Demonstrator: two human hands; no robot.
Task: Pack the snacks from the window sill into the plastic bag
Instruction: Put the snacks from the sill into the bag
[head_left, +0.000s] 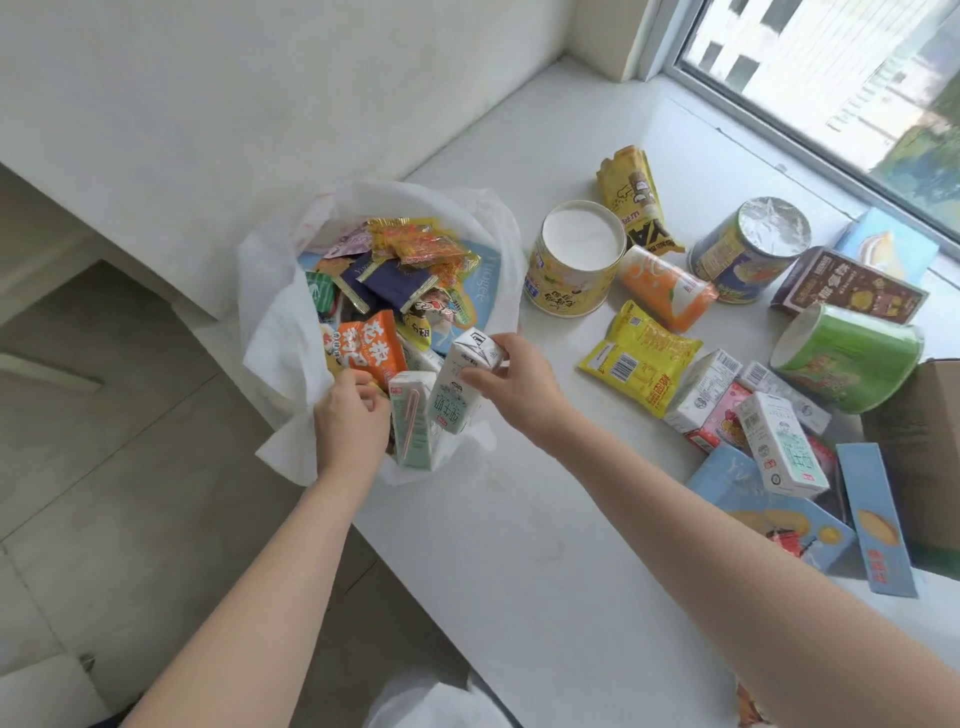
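Observation:
A white plastic bag (280, 322) stands open at the left end of the white window sill (519, 545), filled with several snack packets and a pale green milk carton (413, 421). My left hand (350, 421) pinches the bag's near rim. My right hand (511, 387) holds a white milk carton (465, 379) tilted over the bag's mouth. On the sill to the right lie a yellow tub (574, 260), an orange pouch (665, 288), a yellow packet (639, 358), a blue can (748, 249), a green tub (847, 356) and more milk cartons (779, 441).
Light blue boxes (872, 519) and a brown box (847, 291) sit near the right edge, with a cardboard box (924, 441) beside them. The window (857, 78) runs along the far right. Grey floor tiles (104, 467) lie below the sill's left edge.

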